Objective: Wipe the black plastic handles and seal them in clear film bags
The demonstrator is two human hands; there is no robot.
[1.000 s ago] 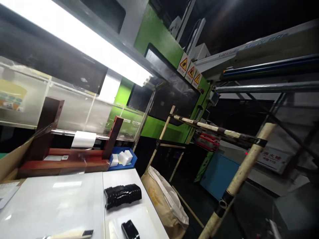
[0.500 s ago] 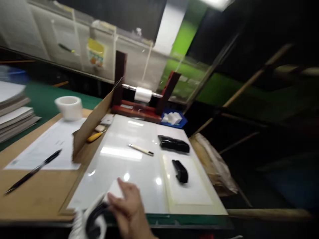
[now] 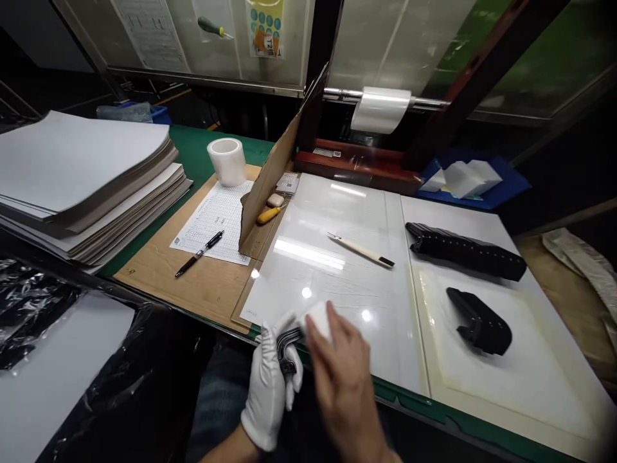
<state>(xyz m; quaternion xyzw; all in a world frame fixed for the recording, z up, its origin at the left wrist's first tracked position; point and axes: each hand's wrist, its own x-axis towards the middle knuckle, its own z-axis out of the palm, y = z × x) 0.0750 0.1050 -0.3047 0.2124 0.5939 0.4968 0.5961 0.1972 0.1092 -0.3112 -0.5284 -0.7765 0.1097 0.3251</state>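
Note:
My left hand (image 3: 267,382), in a white glove, is closed round a curved black part (image 3: 288,347) at the table's front edge. My bare right hand (image 3: 342,373) pinches a small white block (image 3: 319,319) between thumb and fingers, right by the upper end of the black part. A similar black piece (image 3: 479,321) lies on the white sheet at the right. Behind it a row of black pieces (image 3: 465,252) sits side by side. A cream-handled knife (image 3: 361,251) rests on the clear-covered white board (image 3: 308,212).
A stack of sheets (image 3: 91,167) stands at the left. Nearby are a white tape roll (image 3: 227,162), a pen (image 3: 199,254), an upright cardboard piece (image 3: 270,186) and a yellow-handled tool (image 3: 268,215). A film roll (image 3: 383,108) and a blue tray (image 3: 511,186) are at the back.
The view has swung left and down, so the paper stack and more of my gloved left hand show. My right hand still holds the white block close to the black part.

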